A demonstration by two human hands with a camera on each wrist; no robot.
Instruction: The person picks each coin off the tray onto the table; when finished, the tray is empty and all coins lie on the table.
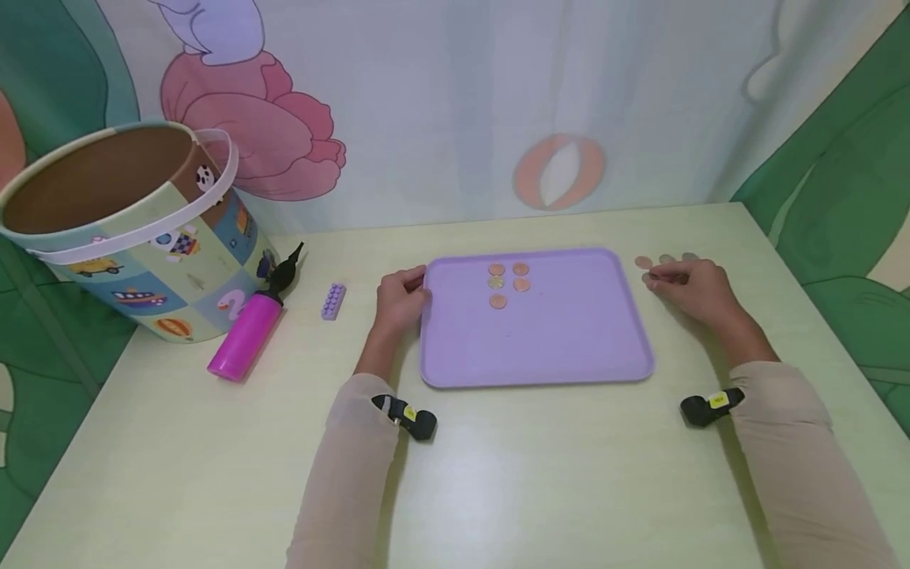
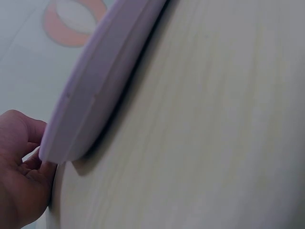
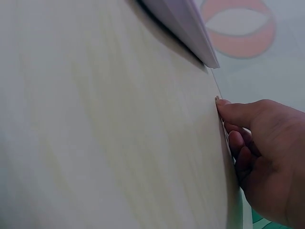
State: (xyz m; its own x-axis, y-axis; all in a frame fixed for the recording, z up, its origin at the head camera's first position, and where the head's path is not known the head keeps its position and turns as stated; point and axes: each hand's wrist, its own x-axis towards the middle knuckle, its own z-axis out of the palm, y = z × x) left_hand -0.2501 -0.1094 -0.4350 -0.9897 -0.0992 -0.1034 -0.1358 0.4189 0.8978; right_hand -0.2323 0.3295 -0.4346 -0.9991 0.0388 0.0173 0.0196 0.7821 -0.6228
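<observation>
A shallow lilac tray (image 1: 540, 344) lies on the table. Several coins sit toward its upper middle, mostly copper-coloured, with one yellowish coin (image 1: 495, 282) among them. My left hand (image 1: 401, 300) grips the tray's left edge near the upper corner, the thumb at the rim; the left wrist view shows that hand (image 2: 24, 171) at the tray's end. Beyond the tray's right side, my right hand (image 1: 693, 292) pinches a coin (image 1: 646, 277) between thumb and fingertips, low over the table. Near those fingers lie a copper coin (image 1: 643, 261) and two greyish coins (image 1: 666, 258), partly behind the hand.
A large patterned bucket (image 1: 159, 269) with a pale handle stands at the far left. Beside it lies a magenta bottle (image 1: 247, 336) with a black nozzle. A purple toy brick (image 1: 332, 302) rests left of my left hand. A printed curtain (image 1: 441, 103) hangs behind the table.
</observation>
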